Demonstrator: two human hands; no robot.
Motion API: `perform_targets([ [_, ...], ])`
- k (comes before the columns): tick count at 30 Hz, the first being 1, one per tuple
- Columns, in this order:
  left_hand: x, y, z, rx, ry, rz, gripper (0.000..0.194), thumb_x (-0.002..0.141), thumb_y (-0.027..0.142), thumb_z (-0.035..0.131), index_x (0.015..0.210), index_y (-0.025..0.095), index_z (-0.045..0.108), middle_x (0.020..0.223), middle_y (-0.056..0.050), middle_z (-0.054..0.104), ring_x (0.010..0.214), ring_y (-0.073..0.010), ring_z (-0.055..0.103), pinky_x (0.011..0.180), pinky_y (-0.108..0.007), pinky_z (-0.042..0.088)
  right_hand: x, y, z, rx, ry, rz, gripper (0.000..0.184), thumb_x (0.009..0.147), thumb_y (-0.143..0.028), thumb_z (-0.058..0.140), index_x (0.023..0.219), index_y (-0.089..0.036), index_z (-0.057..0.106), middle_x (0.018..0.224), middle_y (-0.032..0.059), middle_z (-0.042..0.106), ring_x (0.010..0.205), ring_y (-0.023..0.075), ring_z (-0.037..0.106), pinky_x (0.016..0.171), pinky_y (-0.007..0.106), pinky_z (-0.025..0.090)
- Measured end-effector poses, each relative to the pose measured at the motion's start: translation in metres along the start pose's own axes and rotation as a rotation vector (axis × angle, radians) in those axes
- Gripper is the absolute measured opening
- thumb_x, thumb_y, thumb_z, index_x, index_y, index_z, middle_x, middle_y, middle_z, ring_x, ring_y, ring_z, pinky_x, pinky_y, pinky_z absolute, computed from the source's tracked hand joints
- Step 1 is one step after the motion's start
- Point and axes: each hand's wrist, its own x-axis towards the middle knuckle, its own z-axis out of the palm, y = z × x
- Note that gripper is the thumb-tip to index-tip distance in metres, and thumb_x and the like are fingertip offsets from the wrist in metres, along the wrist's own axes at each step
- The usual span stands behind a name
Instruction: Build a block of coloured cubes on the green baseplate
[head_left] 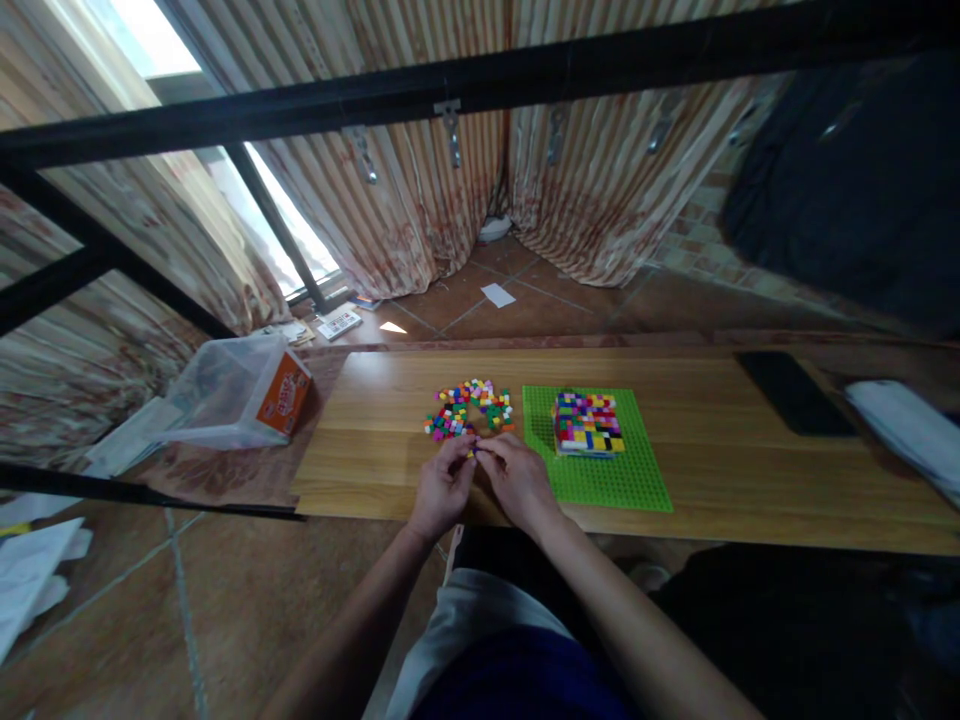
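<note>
My left hand [441, 487] and my right hand [519, 478] meet over the table's front half, fingertips pinched together. Between them are small toy bricks [473, 452], with bits of yellow and purple showing; the fingers hide most of them. Just beyond my fingers lies a loose pile of small coloured bricks [454, 408]. To the right of my hands a green baseplate [645, 480] lies flat on the wood. A multicoloured block of stacked bricks [589, 422] stands on it, toward its far side.
The long wooden table [375, 440] stretches left and right. A dark flat object [795, 393] lies at its right. A clear plastic bin [225, 390] with an orange label stands beyond the left end. A black metal bar [525, 85] with hanging clips crosses above, before curtains [420, 220].
</note>
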Motion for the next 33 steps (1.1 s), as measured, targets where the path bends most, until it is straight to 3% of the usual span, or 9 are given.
perform_targets([
  [6, 0.001, 0.004, 0.001, 0.029, 0.008, -0.020, 0.028, 0.087, 0.026, 0.055, 0.113, 0.020, 0.065, 0.114, -0.008, 0.071, 0.107, -0.0209, 0.067, 0.100, -0.038, 0.052, 0.001, 0.003, 0.008, -0.067, 0.046, -0.003, 0.022, 0.093, -0.022, 0.051, 0.087, -0.023, 0.073, 0.089, 0.0043, 0.070, 0.082, 0.0181, 0.065, 0.077, 0.031, 0.050],
  [13, 0.001, 0.004, 0.002, -0.005, 0.055, -0.059, 0.027, 0.086, 0.029, 0.058, 0.109, 0.018, 0.065, 0.106, -0.008, 0.074, 0.096, -0.0190, 0.070, 0.092, -0.035, 0.056, -0.002, -0.004, 0.008, -0.144, 0.123, -0.091, 0.024, 0.095, -0.025, 0.048, 0.089, -0.022, 0.072, 0.089, 0.0065, 0.069, 0.086, 0.0211, 0.063, 0.081, 0.034, 0.050],
  [18, 0.000, 0.004, 0.003, -0.032, 0.044, -0.045, 0.025, 0.088, 0.031, 0.058, 0.109, 0.019, 0.065, 0.111, -0.008, 0.072, 0.103, -0.0195, 0.069, 0.096, -0.036, 0.053, -0.006, -0.003, -0.033, -0.123, 0.258, -0.101, 0.027, 0.096, -0.031, 0.047, 0.092, -0.023, 0.073, 0.093, 0.0067, 0.071, 0.089, 0.0204, 0.065, 0.083, 0.033, 0.050],
  [25, 0.002, 0.006, 0.002, -0.028, 0.027, -0.021, 0.024, 0.089, 0.034, 0.059, 0.106, 0.020, 0.067, 0.112, -0.007, 0.072, 0.107, -0.0206, 0.067, 0.096, -0.035, 0.053, -0.008, 0.037, -0.110, -0.255, 0.431, 0.003, 0.029, 0.094, -0.036, 0.048, 0.094, -0.021, 0.073, 0.095, 0.0092, 0.071, 0.091, 0.0238, 0.065, 0.085, 0.039, 0.051],
  [28, 0.002, 0.006, 0.003, -0.020, 0.031, -0.016, 0.023, 0.088, 0.034, 0.060, 0.105, 0.021, 0.068, 0.111, -0.007, 0.073, 0.106, -0.0204, 0.068, 0.095, -0.034, 0.053, -0.003, 0.050, -0.124, -0.322, 0.425, 0.006, 0.031, 0.093, -0.037, 0.048, 0.092, -0.020, 0.074, 0.092, 0.0102, 0.070, 0.089, 0.0247, 0.064, 0.084, 0.040, 0.050],
  [33, 0.003, 0.004, 0.004, -0.018, 0.052, -0.017, 0.023, 0.087, 0.036, 0.061, 0.103, 0.021, 0.069, 0.109, -0.006, 0.073, 0.105, -0.0211, 0.068, 0.094, -0.034, 0.054, 0.009, 0.055, -0.128, -0.407, 0.333, -0.038, 0.032, 0.093, -0.036, 0.047, 0.087, -0.022, 0.075, 0.092, 0.0096, 0.067, 0.089, 0.0249, 0.061, 0.084, 0.041, 0.049],
])
